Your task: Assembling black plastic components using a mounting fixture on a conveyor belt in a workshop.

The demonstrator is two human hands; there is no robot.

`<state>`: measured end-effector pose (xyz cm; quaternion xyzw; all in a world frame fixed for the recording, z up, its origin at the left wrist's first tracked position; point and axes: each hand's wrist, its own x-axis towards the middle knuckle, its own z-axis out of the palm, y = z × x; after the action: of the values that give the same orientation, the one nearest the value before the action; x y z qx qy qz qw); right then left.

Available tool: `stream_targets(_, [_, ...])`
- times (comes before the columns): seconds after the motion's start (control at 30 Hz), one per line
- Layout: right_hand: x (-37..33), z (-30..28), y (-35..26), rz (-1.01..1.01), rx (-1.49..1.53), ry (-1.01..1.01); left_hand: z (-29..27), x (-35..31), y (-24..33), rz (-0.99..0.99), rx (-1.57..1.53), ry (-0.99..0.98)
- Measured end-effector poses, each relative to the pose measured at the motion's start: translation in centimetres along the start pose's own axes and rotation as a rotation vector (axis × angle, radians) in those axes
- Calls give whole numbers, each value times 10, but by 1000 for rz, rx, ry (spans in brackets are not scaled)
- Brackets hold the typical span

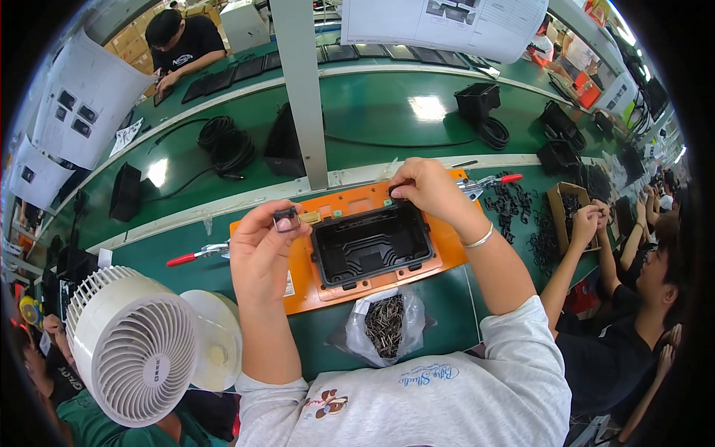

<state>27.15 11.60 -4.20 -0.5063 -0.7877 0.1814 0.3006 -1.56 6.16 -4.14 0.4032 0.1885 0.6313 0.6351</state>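
Observation:
My left hand (262, 242) is raised at the left of an open black plastic box (339, 274), pinching a small black clip with a metal edge (286, 218). The box lies in an orange fixture (304, 299). At its far right corner my right hand (430, 191) is closed on a small dark part (395, 192), mostly covered by the fingers; its kind is unclear. Just left of the box's far edge sits a brass-coloured block (310, 217). In front of the box, a clear plastic bag (359, 328) holds many small metal pins (385, 325).
Red-handled toggle clamps (182, 260) (511, 179) flank the fixture. A white fan (134, 350) stands at left. Black clips (509, 205) lie right, beside a cardboard box (557, 212). A grey post (304, 89) rises beyond. A co-worker (625, 350) sits close at right.

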Motion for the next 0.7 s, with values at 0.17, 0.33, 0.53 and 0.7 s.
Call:
stream_targets(0.17, [9,1,6,103,55,-105,-4,0,3,28,24,28])
stream_targets(0.33, [8,3,-1,-48,-345,175,-6,0,2,51,226,25])
stream_targets(0.53, [-9,8,-65,337,1031,-476,22,-4,-7,93,561,-202])
stream_targets(0.7, [-18,37,-57,345,1518,-629,18,-5,-2,180,814,-341])
